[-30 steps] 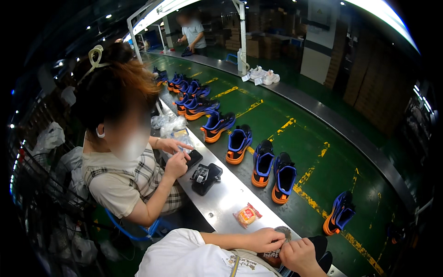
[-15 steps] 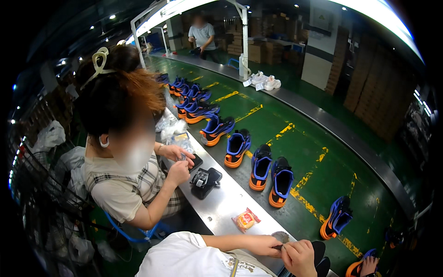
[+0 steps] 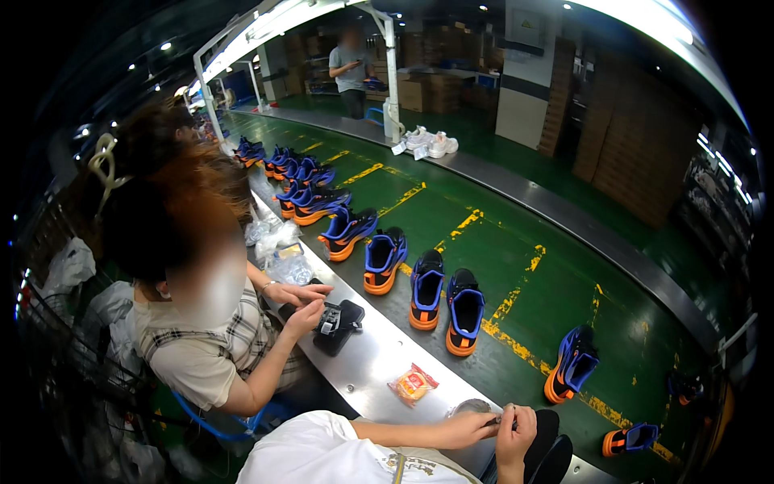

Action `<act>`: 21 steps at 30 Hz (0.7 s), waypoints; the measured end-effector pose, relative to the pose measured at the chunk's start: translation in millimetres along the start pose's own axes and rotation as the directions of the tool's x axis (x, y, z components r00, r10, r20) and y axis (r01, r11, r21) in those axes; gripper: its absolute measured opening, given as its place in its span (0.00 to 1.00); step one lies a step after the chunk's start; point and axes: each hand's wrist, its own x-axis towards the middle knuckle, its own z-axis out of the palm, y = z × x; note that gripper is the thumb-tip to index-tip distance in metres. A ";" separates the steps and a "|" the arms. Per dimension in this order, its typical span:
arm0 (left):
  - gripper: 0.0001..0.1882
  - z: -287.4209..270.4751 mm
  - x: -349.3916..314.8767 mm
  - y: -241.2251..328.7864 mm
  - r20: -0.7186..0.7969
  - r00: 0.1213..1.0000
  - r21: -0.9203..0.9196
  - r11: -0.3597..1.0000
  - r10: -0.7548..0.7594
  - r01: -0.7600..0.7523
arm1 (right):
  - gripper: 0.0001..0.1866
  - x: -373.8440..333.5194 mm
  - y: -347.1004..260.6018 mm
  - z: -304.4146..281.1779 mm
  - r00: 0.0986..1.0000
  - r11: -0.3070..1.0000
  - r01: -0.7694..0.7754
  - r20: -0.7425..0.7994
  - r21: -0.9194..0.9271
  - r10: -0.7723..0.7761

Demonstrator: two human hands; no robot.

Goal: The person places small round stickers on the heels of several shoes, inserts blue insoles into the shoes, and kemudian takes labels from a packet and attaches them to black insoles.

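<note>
Steel ledge (image 3: pixel 367 373), near end | left hand (image 3: pixel 468 429) and right hand (image 3: pixel 516 431) above it, both pinching a small dark piece (image 3: pixel 496 420) between them | snack pack (image 3: pixel 414 385) left | black pouch (image 3: pixel 332 342) farther left | blue-orange shoes (image 3: pixel 465 313), green surface (image 3: pixel 492 266) | white shoes (image 3: pixel 427 143), far ledge (image 3: pixel 524 184)

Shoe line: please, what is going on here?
By the metal ledge, the person's left hand and right hand together hold something small and dark, too unclear to name. An orange packet lies on the ledge. On the left, a co-worker's hands are close together. Blue, black and orange shoes are spread along the green surface.
</note>
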 end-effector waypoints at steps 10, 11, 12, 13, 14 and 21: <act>0.18 -6.6 -0.6 53.4 0.014 0.995 -0.138 0.985 0.103 -0.100 | 0.07 13.7 -46.2 -33.0 0.928 0.927 -0.166 -0.263 0.337 0.262; 0.18 -4.6 0.3 57.5 -0.029 0.985 -0.122 0.978 0.168 -0.170 | 0.07 16.1 -45.0 -37.2 0.921 0.928 -0.177 -0.276 0.328 0.274; 0.18 -1.9 3.2 62.4 -0.061 0.970 -0.114 0.964 0.234 -0.240 | 0.07 19.2 -41.8 -44.2 0.923 0.941 -0.156 -0.295 0.300 0.247; 0.17 -4.8 5.2 71.0 -0.042 0.975 -0.099 0.970 0.220 -0.224 | 0.07 18.8 -41.0 -49.7 0.922 0.950 -0.150 -0.309 0.275 0.235; 0.17 -8.4 6.1 81.0 -0.024 0.989 -0.130 0.981 0.143 -0.145 | 0.06 23.8 -41.1 -51.6 0.914 0.944 -0.156 -0.319 0.292 0.250; 0.16 -12.6 6.8 120.1 0.105 0.993 -0.370 0.929 0.045 -0.003 | 0.07 42.6 -61.9 -84.6 0.885 0.939 -0.158 -0.377 0.307 0.272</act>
